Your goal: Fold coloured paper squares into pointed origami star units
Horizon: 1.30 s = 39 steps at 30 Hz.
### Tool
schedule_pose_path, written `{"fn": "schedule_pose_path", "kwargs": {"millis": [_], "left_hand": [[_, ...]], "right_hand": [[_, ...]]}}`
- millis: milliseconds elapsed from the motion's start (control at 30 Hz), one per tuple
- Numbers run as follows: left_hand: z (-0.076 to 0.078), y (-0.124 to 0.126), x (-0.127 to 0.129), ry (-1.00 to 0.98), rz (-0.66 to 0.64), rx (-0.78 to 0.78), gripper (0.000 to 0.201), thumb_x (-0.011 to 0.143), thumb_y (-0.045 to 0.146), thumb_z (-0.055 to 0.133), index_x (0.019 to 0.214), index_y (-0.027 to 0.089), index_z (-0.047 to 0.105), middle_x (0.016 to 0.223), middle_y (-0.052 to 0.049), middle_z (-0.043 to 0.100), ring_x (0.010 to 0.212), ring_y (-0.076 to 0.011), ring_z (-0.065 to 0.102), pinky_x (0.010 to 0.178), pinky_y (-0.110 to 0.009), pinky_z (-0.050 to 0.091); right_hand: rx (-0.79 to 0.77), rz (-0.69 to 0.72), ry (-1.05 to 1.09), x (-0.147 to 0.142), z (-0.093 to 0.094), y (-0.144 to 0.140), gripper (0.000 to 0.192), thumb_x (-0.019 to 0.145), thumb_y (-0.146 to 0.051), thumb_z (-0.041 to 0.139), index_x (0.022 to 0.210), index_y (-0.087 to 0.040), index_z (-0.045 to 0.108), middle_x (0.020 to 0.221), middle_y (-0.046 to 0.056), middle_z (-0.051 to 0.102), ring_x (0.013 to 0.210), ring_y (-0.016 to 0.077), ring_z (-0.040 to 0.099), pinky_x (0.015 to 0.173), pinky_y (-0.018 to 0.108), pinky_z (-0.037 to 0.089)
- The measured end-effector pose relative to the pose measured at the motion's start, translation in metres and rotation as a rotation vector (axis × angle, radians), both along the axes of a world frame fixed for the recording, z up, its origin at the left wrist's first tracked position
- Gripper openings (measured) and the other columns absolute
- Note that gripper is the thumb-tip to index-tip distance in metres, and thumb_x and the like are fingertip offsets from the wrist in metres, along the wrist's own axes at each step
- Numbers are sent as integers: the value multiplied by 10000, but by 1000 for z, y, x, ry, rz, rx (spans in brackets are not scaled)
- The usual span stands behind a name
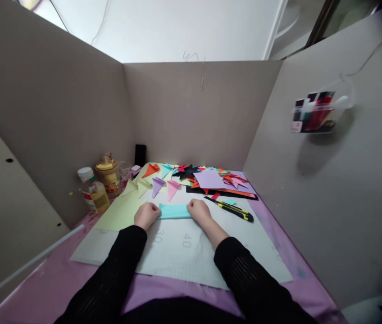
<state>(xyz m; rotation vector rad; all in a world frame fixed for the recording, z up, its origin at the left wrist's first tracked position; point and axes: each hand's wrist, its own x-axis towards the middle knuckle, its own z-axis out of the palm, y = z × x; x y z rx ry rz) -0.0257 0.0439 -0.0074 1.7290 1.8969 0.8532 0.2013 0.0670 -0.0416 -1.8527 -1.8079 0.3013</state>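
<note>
A light blue strip of folded paper (pixel 175 211) lies between my two hands, low over the white sheet (pixel 174 252). My left hand (pixel 147 216) pinches its left end, with the fingers curled in. At the opposite end my right hand (pixel 198 210) is closed on the paper in the same way. Just right of that hand rests a black and yellow utility knife (pixel 231 209), its tip pointing up and left. Beyond the strip stand a purple folded paper piece (pixel 157 186) and a pink one (pixel 172 189).
Stacked coloured paper and folded stars (pixel 186 172) lie at the back, under a lilac square (pixel 209 178). A bottle of yellow liquid (pixel 94 191) and a lidded tub (pixel 109 176) stand at left. Grey partitions (pixel 197 112) enclose the table; a clear holder (pixel 322 110) hangs on the right one.
</note>
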Motion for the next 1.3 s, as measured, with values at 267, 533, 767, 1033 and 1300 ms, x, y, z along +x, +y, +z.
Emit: {"fn": "schedule_pose_path", "kwargs": {"millis": [267,533,767,1033,1300], "left_hand": [[2,1,2,291,-44,36,279,663,246,596,939,226,635,864,-52,630,762,-206,559,601,-251,334],[22,32,10,747,-857,9,422,744,104,481,1087,277,657,943,-67,601,867,-212,553,716,-252,386],[39,44,27,770,-894,-289,672,608,19,516,1230,271,567,757,-15,633,613,-153,510,576,-222,368],[30,57,31,660,-837,-357,608,621,10,488,1165,245,624,541,16,549,494,-126,430,548,-230,359],[35,59,35,476,-799,-378,388,570,17,553,881,157,736,563,-11,614,580,-136,469,622,-234,379]], "right_hand": [[-64,-27,-13,1,5,-3,100,710,-225,566,798,-202,606,750,58,630,772,205,519,604,267,292],[-89,36,-12,-1,13,0,148,721,-155,531,780,-214,654,861,37,625,853,183,515,692,249,347],[34,334,-167,-27,25,-23,253,770,-186,490,855,-266,715,983,37,633,969,220,462,808,326,325],[165,559,-381,-26,31,-64,216,768,-209,486,818,-197,697,926,74,625,964,238,419,838,377,288],[143,649,-413,-65,37,-65,262,777,-253,480,913,-185,693,1018,109,580,1019,264,421,859,392,312]]}}
